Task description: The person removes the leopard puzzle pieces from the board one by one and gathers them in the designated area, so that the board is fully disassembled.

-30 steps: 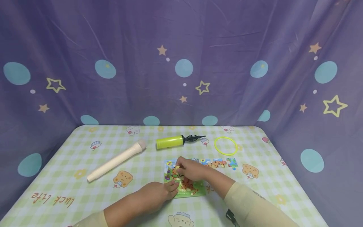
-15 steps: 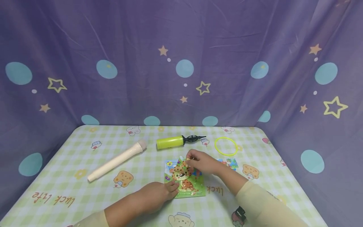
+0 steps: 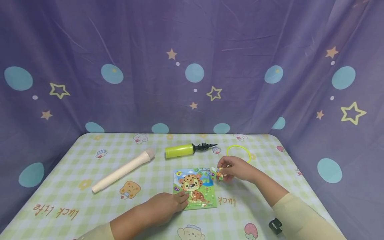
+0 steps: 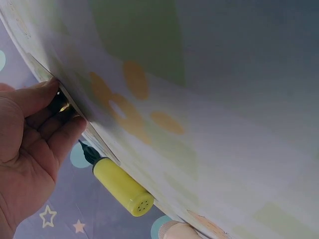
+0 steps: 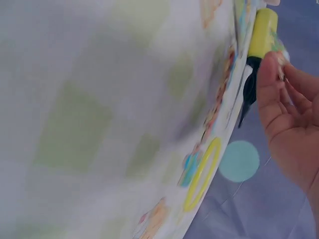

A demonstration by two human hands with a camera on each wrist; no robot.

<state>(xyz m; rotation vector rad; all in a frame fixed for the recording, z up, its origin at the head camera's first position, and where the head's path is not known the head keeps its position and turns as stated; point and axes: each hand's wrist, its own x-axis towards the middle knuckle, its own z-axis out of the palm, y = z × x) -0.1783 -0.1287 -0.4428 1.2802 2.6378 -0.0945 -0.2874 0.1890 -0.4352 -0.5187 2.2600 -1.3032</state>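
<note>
A puzzle board [image 3: 207,202] with a cartoon leopard lies near the middle of the table. My left hand [image 3: 171,206] rests its fingers on the board's lower left corner; in the left wrist view, the thumb and fingertips [image 4: 79,124] touch the board, seen almost edge-on. To the right of the board, my right hand [image 3: 237,169] pinches a small colourful puzzle piece [image 3: 216,174] between thumb and fingers. The right wrist view shows a row of puzzle pieces [image 5: 217,107] lying on the table, which my right hand mostly hides in the head view.
Behind the board lies a yellow-green hand pump [image 3: 180,151] with a black nozzle. A yellow ring [image 3: 238,146] sits beyond my right hand. At left is a cream microphone [image 3: 123,170]. Near my right sleeve is a small black object [image 3: 275,226]. A purple curtain [image 3: 192,40] surrounds the table.
From over the board, my right hand has moved right with the puzzle piece lifted, uncovering the leopard picture. My left hand has stayed at the corner.
</note>
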